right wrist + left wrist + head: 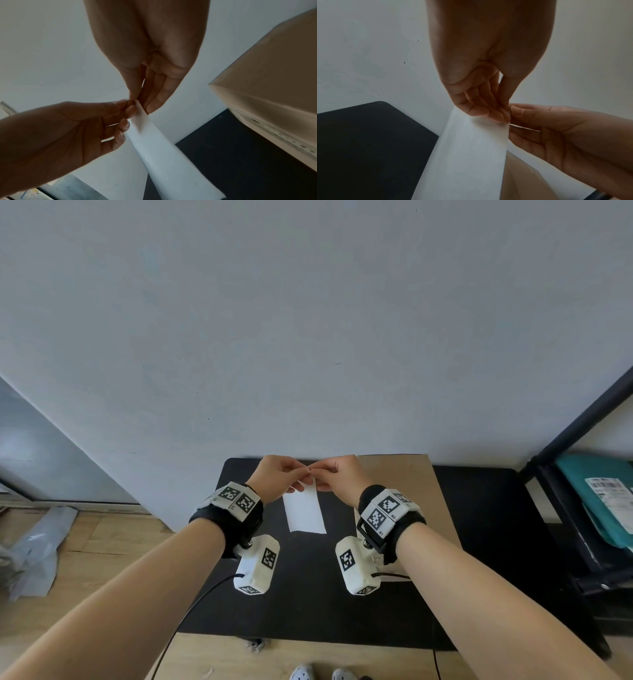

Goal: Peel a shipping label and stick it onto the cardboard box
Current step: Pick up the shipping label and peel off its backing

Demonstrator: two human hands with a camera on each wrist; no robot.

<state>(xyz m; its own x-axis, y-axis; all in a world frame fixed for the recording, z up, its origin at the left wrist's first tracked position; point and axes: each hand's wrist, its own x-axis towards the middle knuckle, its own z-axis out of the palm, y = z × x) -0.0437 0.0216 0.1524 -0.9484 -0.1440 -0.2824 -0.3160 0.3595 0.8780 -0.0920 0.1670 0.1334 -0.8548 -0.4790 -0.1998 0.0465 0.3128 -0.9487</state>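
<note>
A white label sheet [305,510] hangs over the black table [308,594], held up by its far corner. My left hand [277,474] and right hand [337,472] meet fingertip to fingertip at that corner, and both pinch it. In the left wrist view the left hand [498,113] pinches the top of the sheet [467,155], with the right hand [539,121] against it. The right wrist view shows the right hand [142,102] pinching the sheet [159,148] beside the left hand [120,112]. The brown cardboard box [407,494] stands right of my hands, also seen as the box [274,81].
A grey wall [308,320] rises right behind the table. A black shelf rack [582,508] holding teal parcels [603,494] stands at the right. A grey plastic bag [37,546] lies on the wooden floor at the left. Cables trail from both wrist cameras.
</note>
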